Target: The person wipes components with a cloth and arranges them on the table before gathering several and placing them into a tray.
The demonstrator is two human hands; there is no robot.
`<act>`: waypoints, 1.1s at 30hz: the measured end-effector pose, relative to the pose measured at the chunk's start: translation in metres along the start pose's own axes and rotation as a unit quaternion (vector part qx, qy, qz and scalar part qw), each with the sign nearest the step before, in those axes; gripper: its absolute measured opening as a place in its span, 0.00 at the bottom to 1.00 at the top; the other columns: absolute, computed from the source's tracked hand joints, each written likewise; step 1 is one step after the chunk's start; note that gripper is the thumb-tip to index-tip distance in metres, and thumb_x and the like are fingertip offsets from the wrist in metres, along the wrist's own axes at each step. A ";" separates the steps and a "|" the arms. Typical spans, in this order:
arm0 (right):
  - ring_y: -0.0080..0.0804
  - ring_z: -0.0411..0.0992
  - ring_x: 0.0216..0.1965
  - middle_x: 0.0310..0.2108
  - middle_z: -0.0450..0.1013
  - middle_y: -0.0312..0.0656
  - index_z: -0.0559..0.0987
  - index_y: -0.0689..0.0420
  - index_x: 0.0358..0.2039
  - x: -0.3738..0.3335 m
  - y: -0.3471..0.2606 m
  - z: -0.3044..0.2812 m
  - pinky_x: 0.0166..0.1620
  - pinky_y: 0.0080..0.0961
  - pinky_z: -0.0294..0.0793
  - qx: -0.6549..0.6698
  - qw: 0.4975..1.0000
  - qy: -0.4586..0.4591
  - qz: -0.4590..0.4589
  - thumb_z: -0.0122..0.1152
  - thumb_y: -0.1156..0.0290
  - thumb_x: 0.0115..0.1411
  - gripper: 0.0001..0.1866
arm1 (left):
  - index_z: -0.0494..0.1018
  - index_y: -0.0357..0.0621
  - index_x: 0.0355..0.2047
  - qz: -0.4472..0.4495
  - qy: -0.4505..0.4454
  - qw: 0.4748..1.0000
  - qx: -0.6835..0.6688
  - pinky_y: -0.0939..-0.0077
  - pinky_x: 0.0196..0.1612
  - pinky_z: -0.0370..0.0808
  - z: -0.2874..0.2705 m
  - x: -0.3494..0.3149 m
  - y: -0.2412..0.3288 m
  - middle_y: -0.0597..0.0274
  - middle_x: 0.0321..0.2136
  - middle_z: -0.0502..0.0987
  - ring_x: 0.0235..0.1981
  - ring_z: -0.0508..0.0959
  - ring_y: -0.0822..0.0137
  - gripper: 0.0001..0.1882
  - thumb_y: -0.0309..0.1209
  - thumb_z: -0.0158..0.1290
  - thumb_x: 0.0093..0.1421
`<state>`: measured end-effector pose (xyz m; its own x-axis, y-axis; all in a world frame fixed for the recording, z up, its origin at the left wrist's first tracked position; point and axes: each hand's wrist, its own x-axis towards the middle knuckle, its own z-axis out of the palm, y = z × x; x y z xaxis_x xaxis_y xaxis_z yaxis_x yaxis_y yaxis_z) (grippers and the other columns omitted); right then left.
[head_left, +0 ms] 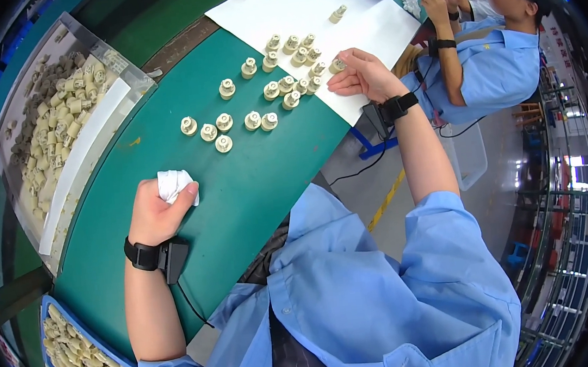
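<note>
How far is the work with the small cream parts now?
About two dozen cream parts stand upright on the green table and white sheet. In hand: the right hand touches one part; the left hand holds a white cloth. Left: the clear bin holds many more.

I count about twenty cream plastic caps [224,122] loose on the counter [252,187], one white sheet [306,12], one crumpled white cloth [174,183], one clear bin [59,100], three blue trays [84,359], too many parts inside to count.
</note>
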<state>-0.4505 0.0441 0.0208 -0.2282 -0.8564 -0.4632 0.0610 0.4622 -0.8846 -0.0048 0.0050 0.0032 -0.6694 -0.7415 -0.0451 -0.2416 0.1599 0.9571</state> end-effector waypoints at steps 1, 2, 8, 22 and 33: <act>0.39 0.81 0.34 0.35 0.78 0.56 0.63 0.62 0.54 0.001 0.002 -0.002 0.35 0.25 0.84 0.010 1.000 -0.006 -0.001 0.51 0.57 0.69 0.23 | 0.76 0.39 0.23 0.000 0.001 1.000 -0.001 0.78 0.24 0.65 0.000 0.000 -0.001 0.68 0.17 0.74 0.19 0.69 0.77 0.10 0.29 0.57 0.60; 0.39 0.81 0.34 0.36 0.78 0.57 0.62 0.63 0.55 0.002 0.002 -0.003 0.35 0.26 0.84 0.020 1.000 -0.012 -0.003 0.51 0.57 0.69 0.24 | 0.76 0.39 0.23 0.000 0.002 1.000 -0.001 0.78 0.24 0.65 -0.001 0.001 -0.001 0.68 0.17 0.74 0.19 0.69 0.77 0.10 0.29 0.57 0.60; 0.37 0.81 0.34 0.37 0.78 0.55 0.63 0.64 0.55 0.003 0.005 -0.002 0.34 0.24 0.84 0.048 0.999 0.004 -0.024 0.53 0.57 0.68 0.26 | 0.76 0.39 0.23 0.000 0.002 1.000 0.010 0.78 0.24 0.65 0.000 0.000 -0.001 0.67 0.17 0.74 0.19 0.69 0.77 0.10 0.30 0.57 0.60; 0.31 0.78 0.24 0.33 0.77 0.49 0.72 0.64 0.47 0.019 -0.036 -0.005 0.22 0.21 0.77 -0.115 0.985 0.128 -0.005 0.61 0.46 0.60 0.31 | 0.76 0.39 0.23 0.005 0.004 1.000 -0.004 0.77 0.25 0.66 -0.001 0.000 0.001 0.66 0.17 0.74 0.20 0.70 0.76 0.10 0.30 0.57 0.60; 0.34 0.80 0.30 0.37 0.78 0.54 0.68 0.65 0.52 0.097 -0.044 -0.034 0.27 0.18 0.80 0.098 0.985 0.142 -0.016 0.59 0.48 0.62 0.32 | 0.76 0.40 0.23 0.012 -0.011 1.000 0.005 0.77 0.24 0.66 -0.003 0.002 0.001 0.65 0.16 0.73 0.18 0.70 0.74 0.10 0.31 0.56 0.61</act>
<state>-0.5083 -0.0519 0.0168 -0.4937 -0.7579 -0.4264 0.2297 0.3593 -0.9045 -0.0039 0.0017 0.0052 -0.6899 -0.7234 -0.0286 -0.2329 0.1843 0.9549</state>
